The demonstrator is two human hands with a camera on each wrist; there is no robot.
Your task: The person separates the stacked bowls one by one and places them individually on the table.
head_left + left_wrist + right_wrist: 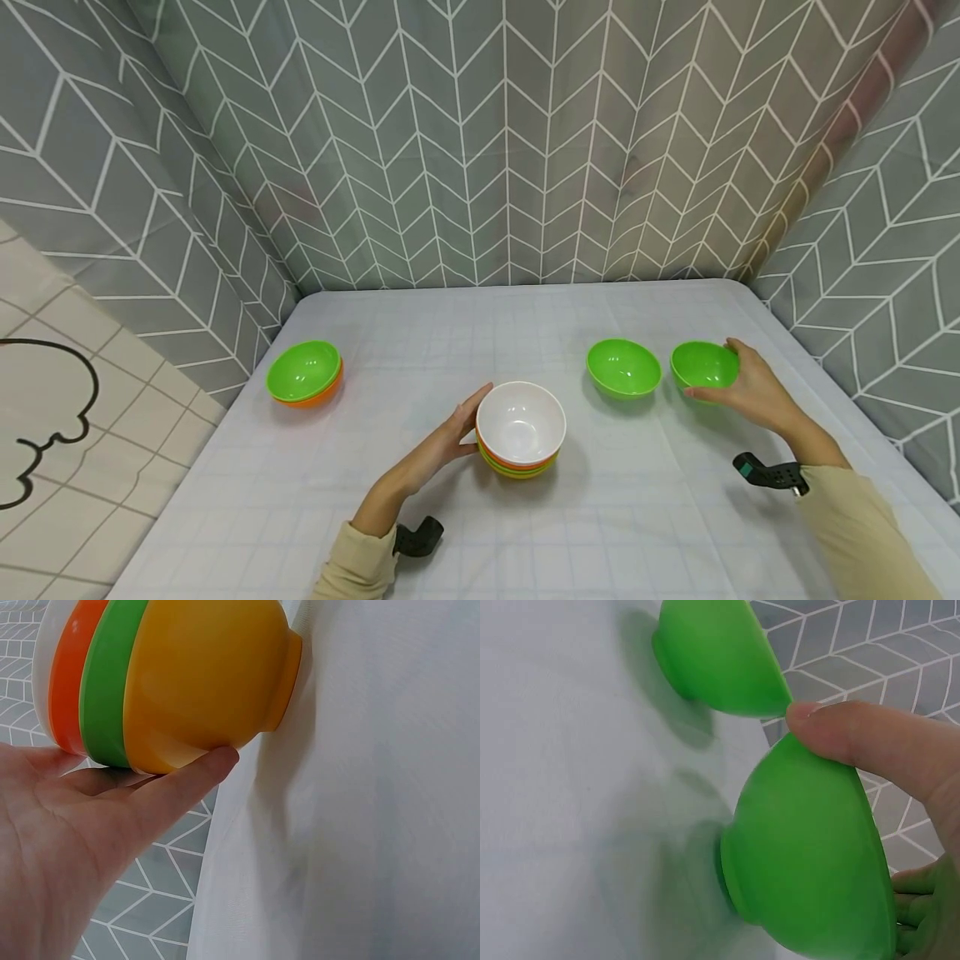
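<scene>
Fingers (915, 904) of the right hand (757, 392) curl over the far side of a green bowl (702, 365) while the thumb grips its near rim; this bowl sits mouth up near the surface's (442, 333) right edge, and whether its base touches down I cannot tell. Just beside it, away from that edge, stands a second green bowl (624, 367). Around the surface's middle is a stack (521, 425) of upright bowls, white on top, then orange, green and yellow. The left hand (447, 435) touches its left side, fingers spread and nearly straight. By the left edge, toward the far left corner, a third green bowl (303, 369) nests in an orange bowl (318, 399).
</scene>
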